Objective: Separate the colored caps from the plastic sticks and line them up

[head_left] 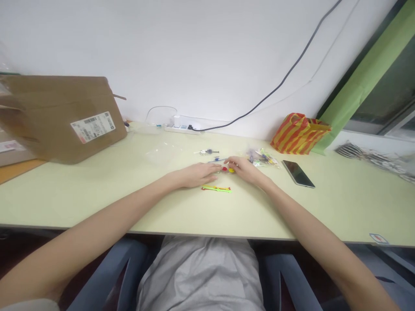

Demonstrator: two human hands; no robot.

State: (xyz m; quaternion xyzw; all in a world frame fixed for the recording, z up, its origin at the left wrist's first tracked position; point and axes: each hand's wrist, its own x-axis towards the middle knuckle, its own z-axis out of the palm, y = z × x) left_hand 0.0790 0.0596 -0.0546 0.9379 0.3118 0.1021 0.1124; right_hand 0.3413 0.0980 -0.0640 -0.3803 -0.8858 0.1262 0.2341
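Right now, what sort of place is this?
Likely an indoor worktable, home or workshop unclear: a power strip by the wall, a labelled cardboard box, and thin plastic pieces.

over at the left end of the counter [168, 211] stands a brown cardboard box [48, 116] with a white printed label [93, 127], and along the wall [201, 52] a white power strip [177, 129] has a dark cable [283, 80] plugged in, climbing off to the right. at the other end i see a red-and-yellow striped bag [290, 136] near a green cloth [363, 82], a dark-screened phone [298, 174] lying flat, and some bundled strands [350, 150].
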